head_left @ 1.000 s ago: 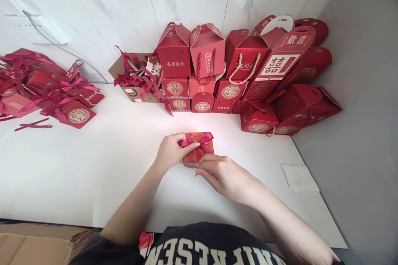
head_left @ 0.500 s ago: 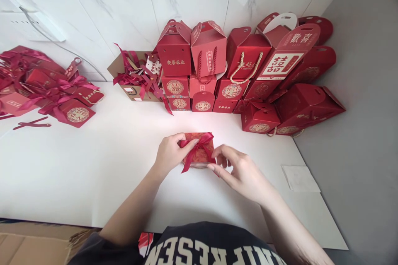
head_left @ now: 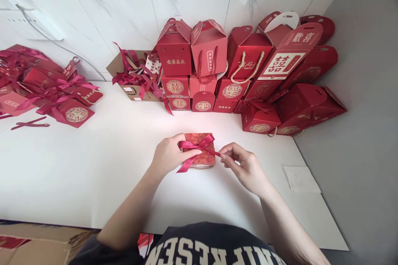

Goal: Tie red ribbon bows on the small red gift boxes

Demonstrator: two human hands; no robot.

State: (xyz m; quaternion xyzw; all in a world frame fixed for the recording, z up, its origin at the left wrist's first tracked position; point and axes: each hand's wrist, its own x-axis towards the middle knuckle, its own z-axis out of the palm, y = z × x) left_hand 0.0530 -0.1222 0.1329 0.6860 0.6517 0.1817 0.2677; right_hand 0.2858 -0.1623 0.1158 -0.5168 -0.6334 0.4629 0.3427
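Note:
A small red patterned gift box (head_left: 205,158) sits on the white table in front of me, with a rope handle along its near edge. Tied across its top is a dark pink satin ribbon bow (head_left: 207,140). My left hand (head_left: 169,154) grips the box's left side, its thumb lying over the top beside the bow's knot; its other fingers are partly hidden. Off the box's right side, my right hand (head_left: 244,165) pinches one ribbon tail between thumb and fingers and holds it taut. The other tail hangs over the near left corner.
Stacked red gift boxes (head_left: 174,61) stand against the tiled wall. Beside them is a cardboard box (head_left: 135,93) of ribbons and tags. Ribboned boxes (head_left: 76,112) pile up at the left, near a loose red strip (head_left: 29,123). White paper (head_left: 300,179) lies at the right.
My right hand has taken hold of the right ribbon tail and drawn it out to the right, straightening it. My left hand stays on the box, its thumb slightly lower.

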